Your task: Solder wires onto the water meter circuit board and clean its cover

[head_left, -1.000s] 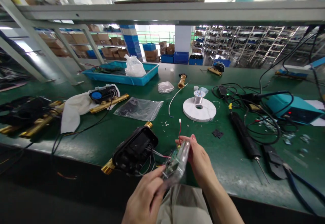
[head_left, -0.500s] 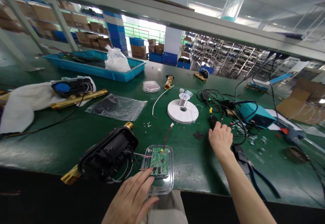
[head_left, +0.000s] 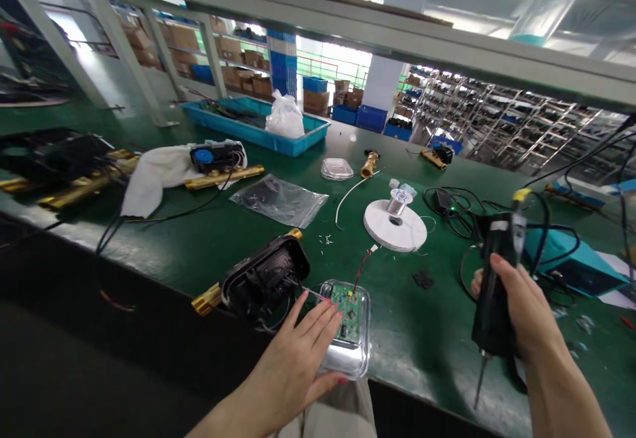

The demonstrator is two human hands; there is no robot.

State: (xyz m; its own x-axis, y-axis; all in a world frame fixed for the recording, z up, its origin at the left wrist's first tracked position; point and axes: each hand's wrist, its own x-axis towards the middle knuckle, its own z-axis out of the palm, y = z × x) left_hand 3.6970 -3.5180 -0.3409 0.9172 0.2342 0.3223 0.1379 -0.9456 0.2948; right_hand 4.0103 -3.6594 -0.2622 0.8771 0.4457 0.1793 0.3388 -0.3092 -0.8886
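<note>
Gripping elec. driver [head_left: 493,312], now up off tabletop [head_left: 402,299], R hand [head_left: 529,309] is tooled up; L hand [head_left: 293,358], spread, rests on PCB [head_left: 352,322] in clear tray [head_left: 366,335] nr front edge.

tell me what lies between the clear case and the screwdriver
The head view shows a small black piece on the green bench, slightly to the far side, between the clear case and the screwdriver in the right hand.

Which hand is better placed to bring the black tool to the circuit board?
Probably the right hand: it grips the tool, which points downward. The left hand lies partly over the board and holds no tool.
</note>
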